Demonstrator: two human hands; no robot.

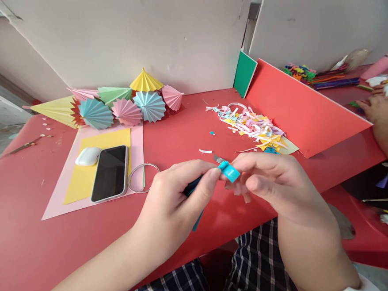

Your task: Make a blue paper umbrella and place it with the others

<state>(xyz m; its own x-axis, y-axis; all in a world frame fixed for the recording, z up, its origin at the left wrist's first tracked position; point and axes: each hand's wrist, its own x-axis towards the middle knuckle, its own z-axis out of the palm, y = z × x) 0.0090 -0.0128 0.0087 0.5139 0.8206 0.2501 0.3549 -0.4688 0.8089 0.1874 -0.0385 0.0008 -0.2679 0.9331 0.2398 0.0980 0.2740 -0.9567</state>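
My left hand [174, 200] and my right hand [276, 179] meet above the front edge of the red table [28, 245]. Between their fingertips sits a small folded strip of blue paper [229, 171]. The left hand's fingers also close round a blue-handled tool [196, 216], whose metal tip [219, 159] shows just above the paper. The right hand pinches the blue paper from the right, and a pale pink scrap hangs below its fingers.
Several folded paper umbrellas [125, 107] line the back wall. A phone [110, 172], white earbud case [87, 156] and wire ring [142, 177] lie on yellow and pink sheets. Paper scraps [255, 128] are piled by a red divider [297, 107]. Another person's hands [380, 106] work at right.
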